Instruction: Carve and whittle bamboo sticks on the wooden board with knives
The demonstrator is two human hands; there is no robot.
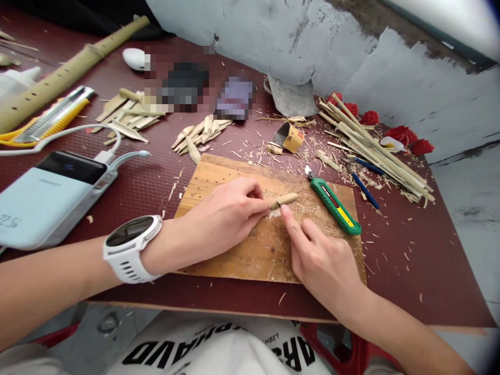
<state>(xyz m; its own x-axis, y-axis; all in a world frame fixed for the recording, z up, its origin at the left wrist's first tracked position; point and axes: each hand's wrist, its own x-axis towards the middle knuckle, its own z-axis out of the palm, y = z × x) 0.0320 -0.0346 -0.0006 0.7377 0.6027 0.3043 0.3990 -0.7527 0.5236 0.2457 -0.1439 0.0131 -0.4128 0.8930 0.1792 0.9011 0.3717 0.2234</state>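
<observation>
Thumb and fingertips of my left hand (pixel 238 211) pinch one end of a short, pale cane piece (pixel 287 199) on the worn wooden board (pixel 230 260). My right hand (pixel 324 260) is closed, its index finger stretched along a thin dark-tipped tool (pixel 278 204) that touches the near side of the cane. Most of that tool is hidden under the fingers, so its kind is unclear. Right of both hands, a green utility knife (pixel 334 204) lies on the board with its blade showing. Fine pale dust sits beneath the cane.
Behind the board lie cane slips (pixel 203 133), a curled sandpaper scrap (pixel 291 137), shavings, blue-handled pliers (pixel 363 182) and a bundle of cane strips (pixel 377 148). A power bank (pixel 50 203) with cables, yellow-handled knife (pixel 54 117) and bamboo flute (pixel 66 75) occupy the left. A wall (pixel 351 73) bounds the back.
</observation>
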